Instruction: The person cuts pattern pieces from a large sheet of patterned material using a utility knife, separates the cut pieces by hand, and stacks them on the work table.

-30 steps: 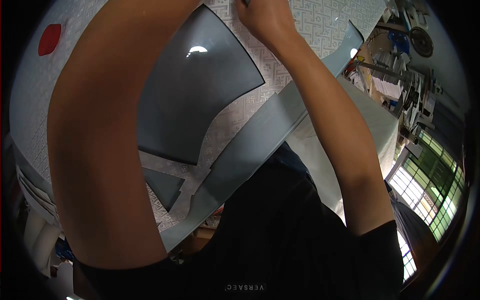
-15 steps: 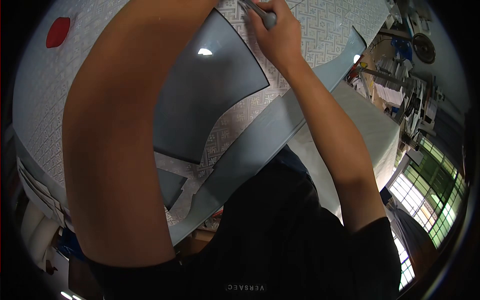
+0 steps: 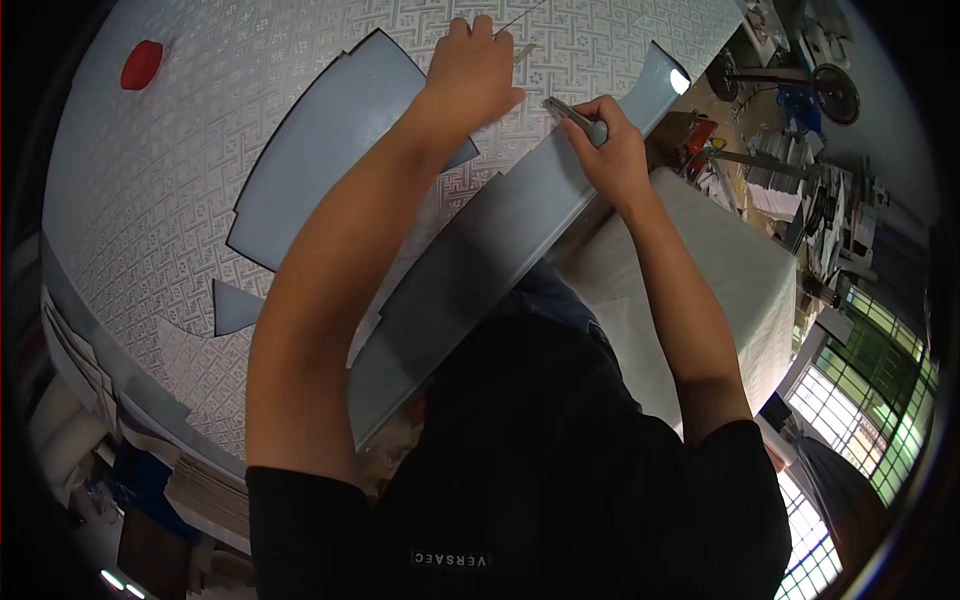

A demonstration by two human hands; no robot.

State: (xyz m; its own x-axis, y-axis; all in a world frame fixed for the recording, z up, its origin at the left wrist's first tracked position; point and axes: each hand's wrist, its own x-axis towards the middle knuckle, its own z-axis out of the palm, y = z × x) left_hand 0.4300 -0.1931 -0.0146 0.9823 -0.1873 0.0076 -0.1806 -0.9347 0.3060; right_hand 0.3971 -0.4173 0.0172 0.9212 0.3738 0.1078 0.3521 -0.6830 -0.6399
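My left hand (image 3: 470,78) rests on the white patterned sheet (image 3: 330,45), past the corner of a large dark-edged grey panel (image 3: 335,140). Its thumb points out to the right, and the fingers look bent and foreshortened, with nothing seen in them. In my right hand (image 3: 615,155) is a grey utility knife (image 3: 590,128), its tip pointing up and left over the sheet. That hand is above a long grey-blue curved strip (image 3: 490,230) along the table's near edge. A thin dark line (image 3: 520,15) runs on the sheet beyond my left hand.
A red oval piece (image 3: 142,65) lies at the far left. A small grey offcut (image 3: 235,307) is left of my left forearm. To the right stand a cloth-covered surface (image 3: 700,250) and cluttered shelves (image 3: 790,180). Boards (image 3: 205,500) are stacked at lower left.
Both hands have come back towards me from the top edge, the right one with the knife. The view has shifted, so the large panel and my left hand now show more fully.
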